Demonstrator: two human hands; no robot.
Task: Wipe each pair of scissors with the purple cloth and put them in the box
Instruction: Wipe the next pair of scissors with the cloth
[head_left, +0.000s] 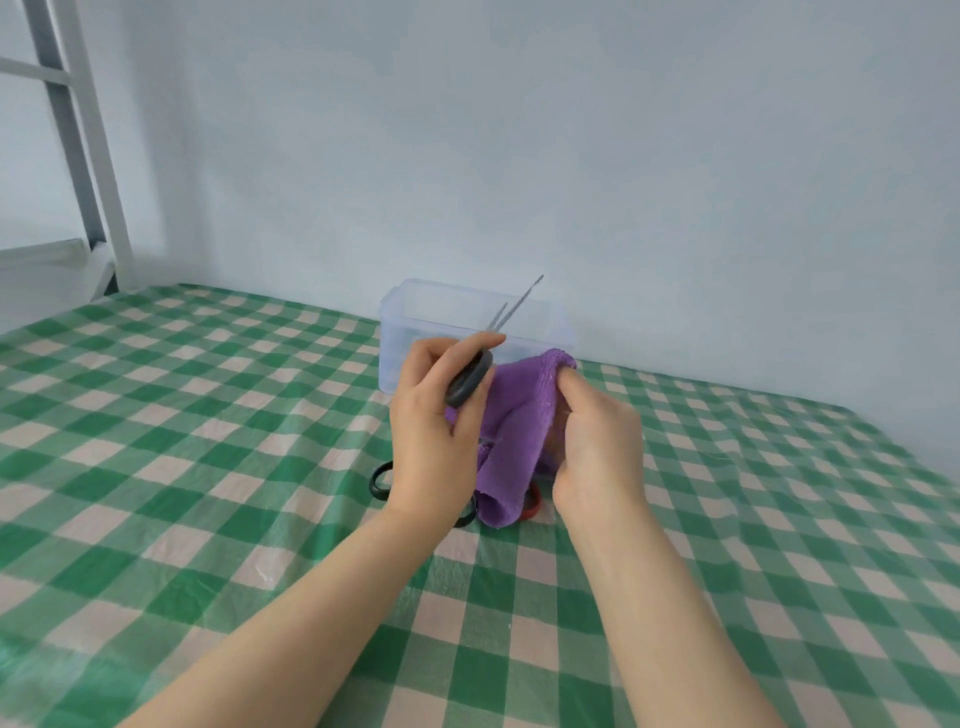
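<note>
Green-and-white checked cloth (208, 415) covers the table, which runs back to a pale wall (623, 156), and the clear box (410, 312) stands near that wall, just behind the hands. The left hand (436, 431) grips the grey-handled scissors (470, 384) by a handle ring, fingers curled round it, with the blades raised, slightly parted and pointing up and away in front of the box. The right hand (597, 441) pinches the purple cloth (519, 415) in a bunch just beside the scissors; cloth and blades appear apart. A black-handled pair (381, 480) and a red-handled pair (532, 506) lie on the table under the hands, mostly hidden. Whether this pair has been wiped cannot be told. If not, the better course is probably to bring the blades together, fold the cloth over their flat sides and draw from pivot to tip, fingers off the edges. To box them, lower them in tips first and let go low, so the light box does not slide.
</note>
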